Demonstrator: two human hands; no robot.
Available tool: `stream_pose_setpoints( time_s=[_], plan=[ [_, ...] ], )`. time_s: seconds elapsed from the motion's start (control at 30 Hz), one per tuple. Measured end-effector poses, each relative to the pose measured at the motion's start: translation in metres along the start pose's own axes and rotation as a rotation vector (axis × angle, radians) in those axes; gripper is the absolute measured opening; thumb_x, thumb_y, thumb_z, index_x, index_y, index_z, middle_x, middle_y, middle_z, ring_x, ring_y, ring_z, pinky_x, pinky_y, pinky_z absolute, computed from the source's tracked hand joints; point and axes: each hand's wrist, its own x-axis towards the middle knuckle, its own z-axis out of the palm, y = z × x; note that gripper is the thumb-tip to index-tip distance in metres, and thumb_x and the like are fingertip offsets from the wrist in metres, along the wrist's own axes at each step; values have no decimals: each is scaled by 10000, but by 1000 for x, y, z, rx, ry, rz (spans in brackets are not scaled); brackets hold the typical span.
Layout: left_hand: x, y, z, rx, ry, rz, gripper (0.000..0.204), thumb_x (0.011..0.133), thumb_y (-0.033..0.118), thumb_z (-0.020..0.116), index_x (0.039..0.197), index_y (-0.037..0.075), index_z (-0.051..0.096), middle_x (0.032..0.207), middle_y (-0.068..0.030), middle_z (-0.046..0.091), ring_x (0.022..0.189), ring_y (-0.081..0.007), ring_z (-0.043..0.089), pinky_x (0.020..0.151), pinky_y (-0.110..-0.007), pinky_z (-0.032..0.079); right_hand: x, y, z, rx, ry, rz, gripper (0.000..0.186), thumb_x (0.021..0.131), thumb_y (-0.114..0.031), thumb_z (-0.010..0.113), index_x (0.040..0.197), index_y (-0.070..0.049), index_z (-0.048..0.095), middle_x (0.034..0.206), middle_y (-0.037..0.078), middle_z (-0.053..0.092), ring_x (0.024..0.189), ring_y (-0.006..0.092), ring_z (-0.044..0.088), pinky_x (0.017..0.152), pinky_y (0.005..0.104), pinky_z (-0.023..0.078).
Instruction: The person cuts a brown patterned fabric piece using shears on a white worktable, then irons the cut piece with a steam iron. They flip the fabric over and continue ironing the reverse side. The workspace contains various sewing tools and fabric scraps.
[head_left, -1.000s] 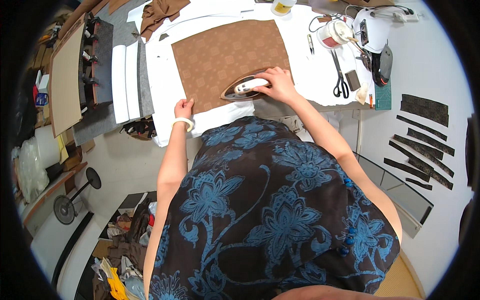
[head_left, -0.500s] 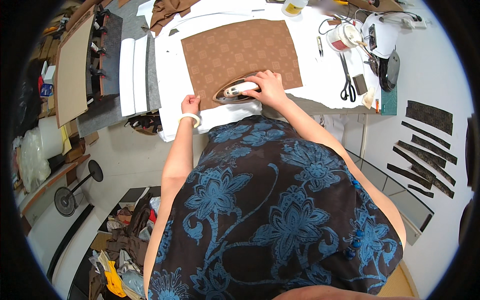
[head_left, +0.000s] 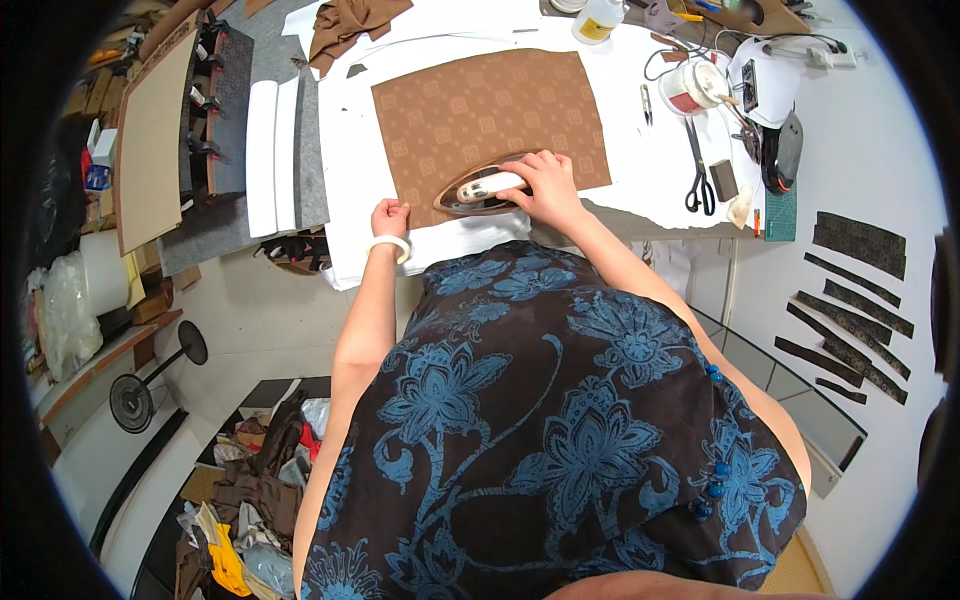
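Observation:
A brown patterned piece of fabric (head_left: 480, 110) lies flat on white paper (head_left: 345, 180). On its near edge rests a clothes iron (head_left: 482, 190), its pointed tip toward the left. My right hand (head_left: 550, 190) is closed around the iron's white handle. At the near left corner of the fabric, my left hand (head_left: 388, 217) has its fingers curled closed on the edge, with a pale bangle (head_left: 403, 247) at the wrist. Fabric under the iron's soleplate is hidden.
To the right are black-handled scissors (head_left: 698, 170), an open white tub (head_left: 694, 86) with a stick, and a green cutting mat (head_left: 781, 215). A clear bottle (head_left: 598, 20) stands at the back. White rolls (head_left: 262, 155) and a clamped board (head_left: 150, 150) are on the left.
The whole view has shifted slightly, so the table appears a little lower and further right. Both hands, the iron and the fabric keep nearly the same places relative to each other.

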Motion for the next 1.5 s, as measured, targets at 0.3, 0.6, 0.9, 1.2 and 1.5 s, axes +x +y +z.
stream_pose_setpoints(
  time_s=[0.3,0.6,0.9,1.2,1.5],
  plan=[
    [-7,6,1,-29,11,16,102,906,52,748,921,44,647,795,5,622,707,-102,547,691,-260,503,40,13,-13,9,48,39,426,870,-483,763,1191,-203,743,1083,0,695,1090,215,593,1043,456,333],
    [0,-2,0,-12,6,41,110,896,61,761,924,41,656,793,6,627,702,-98,545,685,-257,500,79,31,-13,-47,82,36,414,879,-519,738,1176,-230,752,1025,-16,696,1038,211,599,1000,431,348],
    [8,-13,-2,-38,-7,31,131,895,95,779,915,41,661,785,8,635,688,-91,543,662,-253,499,85,32,-14,-53,79,30,423,891,-534,721,1190,-236,748,1030,-11,690,1054,212,597,992,428,354],
    [3,-8,2,-13,26,83,131,930,136,764,917,45,669,730,28,594,628,-82,511,580,-253,443,87,32,-16,-58,50,53,416,882,-523,733,1193,-247,746,1047,-20,686,1071,209,594,997,434,356],
    [1,-10,-1,23,42,89,182,918,180,787,900,34,680,744,22,607,637,-84,509,589,-260,446,97,35,-14,-49,39,33,410,880,-535,731,1175,-252,754,1050,-19,692,1092,217,590,1007,448,352]
  ],
)
